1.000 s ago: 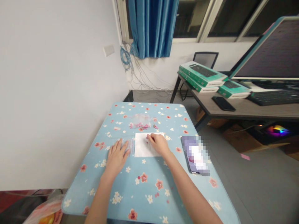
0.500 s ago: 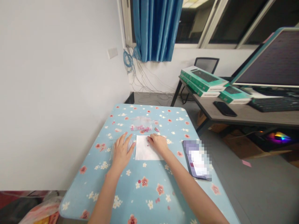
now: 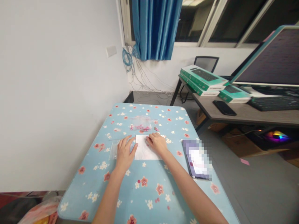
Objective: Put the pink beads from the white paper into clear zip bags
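A white square of paper [image 3: 143,149] lies flat on the flowered blue tabletop. My left hand [image 3: 125,152] is at its left edge, fingers spread and thumb reaching to the paper. Partly beneath that hand is a clear plastic bag [image 3: 113,151]. My right hand [image 3: 158,143] rests over the paper's right part, with its fingers curled together near the upper middle. Whatever its fingertips hold, if anything, is too small to make out. Beyond the paper sits another clear bag [image 3: 141,120] with small pink pieces [image 3: 140,127], and a pink-and-green piece [image 3: 156,128] lies beside it.
A tablet-like device [image 3: 192,160] with a blurred-out screen lies at the table's right edge. To the right, a desk [image 3: 224,116] carries green keyboard boxes [image 3: 203,77], a black phone [image 3: 224,108], a keyboard and a monitor [image 3: 271,59]. A wall [image 3: 58,93] borders the left side.
My left hand has shifted right, its thumb now at the paper's left edge, uncovering more of the bag. My right hand stays at nearly the same spot on the paper.
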`<state>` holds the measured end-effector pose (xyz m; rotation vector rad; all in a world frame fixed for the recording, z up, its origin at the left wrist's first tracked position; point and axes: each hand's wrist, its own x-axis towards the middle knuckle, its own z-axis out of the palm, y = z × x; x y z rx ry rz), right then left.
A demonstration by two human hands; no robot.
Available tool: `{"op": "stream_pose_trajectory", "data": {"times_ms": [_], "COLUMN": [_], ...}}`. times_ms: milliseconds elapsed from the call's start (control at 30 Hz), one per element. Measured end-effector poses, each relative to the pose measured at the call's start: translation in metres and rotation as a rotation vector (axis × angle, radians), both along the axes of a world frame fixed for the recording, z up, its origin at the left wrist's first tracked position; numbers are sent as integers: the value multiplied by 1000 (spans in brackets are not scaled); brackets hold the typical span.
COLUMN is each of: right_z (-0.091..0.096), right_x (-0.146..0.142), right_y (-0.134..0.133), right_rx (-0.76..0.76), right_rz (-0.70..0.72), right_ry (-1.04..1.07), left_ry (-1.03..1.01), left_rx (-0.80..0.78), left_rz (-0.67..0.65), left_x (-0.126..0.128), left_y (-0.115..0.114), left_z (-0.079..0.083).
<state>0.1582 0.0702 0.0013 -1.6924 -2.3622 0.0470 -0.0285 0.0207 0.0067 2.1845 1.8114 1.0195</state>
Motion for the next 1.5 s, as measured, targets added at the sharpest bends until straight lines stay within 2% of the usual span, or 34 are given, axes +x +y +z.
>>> {"op": "stream_pose_trajectory", "data": {"times_ms": [233,467,567,667,733,833,1000,1233,1500], "right_z": [-6,-7,-3,5,12,20,26,22,18], "right_x": [2,7,6,0,-9,-24,-42,-50,-54], "right_y": [1,1,6,16,24,35,45,50,49], "right_rx": [81,112,58,-96,-192,-226,-251,-296,-305], "right_rz": [12,-20,-82,-114,-107,-112,-150,-165,-188], "right_ry": [103,386,569,697,676,512,288,317,375], "left_ry": [-21,-96,-103,-51,27,213,425,524,582], "left_rx": [33,41,29,-1,-18,-48,-136,-111,-83], "left_rz": [-17,-50,-36,-3,29,55,-25,-123,-146], "left_x": [-2,-4,-9,-16,-18,-18,-12,-13,-10], "left_y": [4,9,19,38,53,73,93,100,101], "left_z": [-9,-8,-4,0,4,8,8,7,7]}}
